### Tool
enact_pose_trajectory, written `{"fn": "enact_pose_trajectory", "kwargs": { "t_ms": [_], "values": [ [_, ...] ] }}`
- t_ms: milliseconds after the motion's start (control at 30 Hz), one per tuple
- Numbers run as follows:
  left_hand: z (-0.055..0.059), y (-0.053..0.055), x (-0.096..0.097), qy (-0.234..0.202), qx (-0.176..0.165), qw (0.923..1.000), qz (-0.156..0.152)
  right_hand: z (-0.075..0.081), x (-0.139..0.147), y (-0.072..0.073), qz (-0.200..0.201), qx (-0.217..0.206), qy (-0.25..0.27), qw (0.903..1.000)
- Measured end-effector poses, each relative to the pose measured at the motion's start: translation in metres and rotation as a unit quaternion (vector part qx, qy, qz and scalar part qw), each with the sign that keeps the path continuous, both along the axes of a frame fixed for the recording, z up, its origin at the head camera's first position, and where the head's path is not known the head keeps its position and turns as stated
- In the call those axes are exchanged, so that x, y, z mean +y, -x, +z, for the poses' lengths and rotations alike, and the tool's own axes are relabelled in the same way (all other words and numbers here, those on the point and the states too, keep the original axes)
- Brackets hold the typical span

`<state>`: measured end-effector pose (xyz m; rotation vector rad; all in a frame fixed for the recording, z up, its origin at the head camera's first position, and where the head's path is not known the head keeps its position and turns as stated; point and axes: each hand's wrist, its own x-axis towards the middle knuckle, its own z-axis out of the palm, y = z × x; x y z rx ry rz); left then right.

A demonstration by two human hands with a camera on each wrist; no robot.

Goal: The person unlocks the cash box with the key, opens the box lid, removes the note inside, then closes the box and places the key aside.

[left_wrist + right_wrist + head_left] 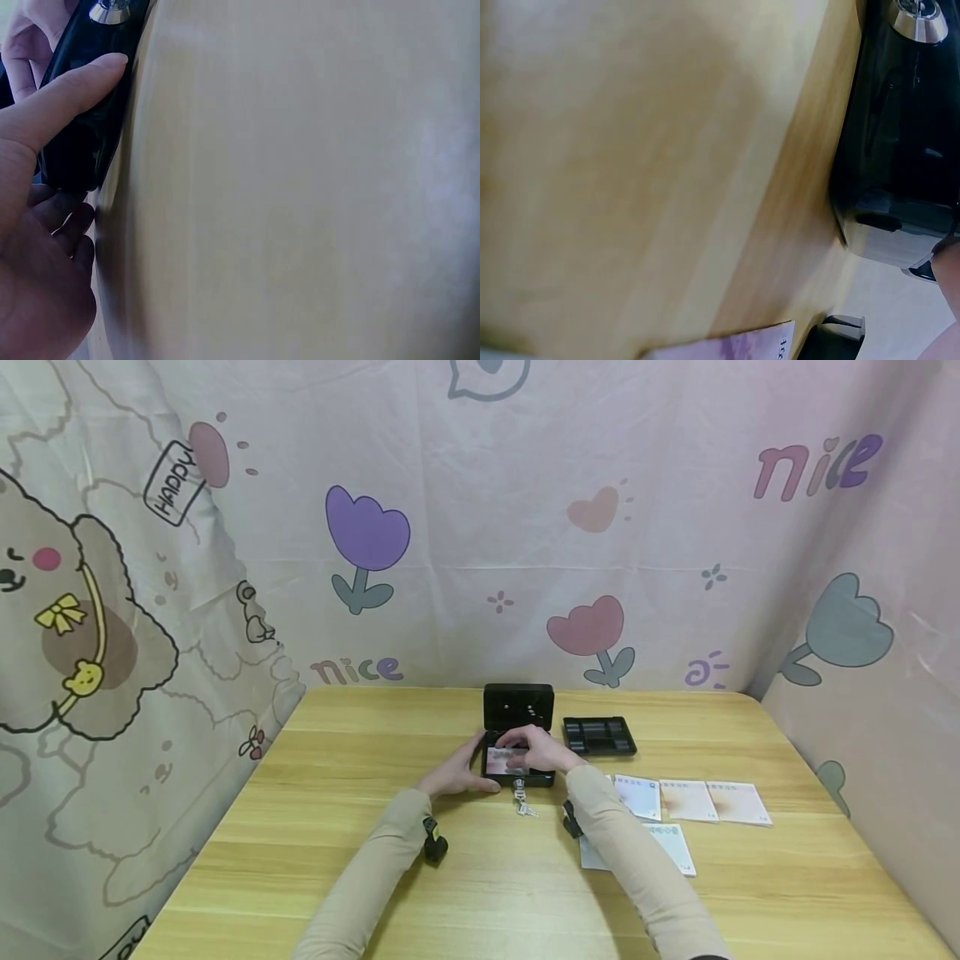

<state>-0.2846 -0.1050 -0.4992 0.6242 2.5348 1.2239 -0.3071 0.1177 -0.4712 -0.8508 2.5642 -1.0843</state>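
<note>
A small black cash box [519, 779] stands on the table with its lid [518, 707] raised at the back. My left hand [456, 771] grips its front left corner; in the left wrist view the thumb [90, 79] lies along the front face and the other fingers are at the side. Inside the box is a pinkish printed paper [497, 762]. My right hand [543, 750] reaches into the box over this paper, index finger and thumb apart; whether they pinch it is hidden. Keys [522, 806] hang from the lock at the front.
A black compartment tray [600, 737] lies right of the box. Further right is a row of pale printed paper stacks [688, 800], and a larger one [673, 847] lies nearer, partly beneath my right forearm. A printed curtain [465, 527] closes the table's back and sides.
</note>
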Motion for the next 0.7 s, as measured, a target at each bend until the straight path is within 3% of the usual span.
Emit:
{"fn": "enact_pose_trajectory", "kwargs": {
  "t_ms": [700],
  "values": [
    [0.0013,-0.0011,0.0,-0.006,0.001,1.0,-0.004,0.0016,-0.0001,-0.0023,-0.001,0.006,0.0,1.0]
  ]
}}
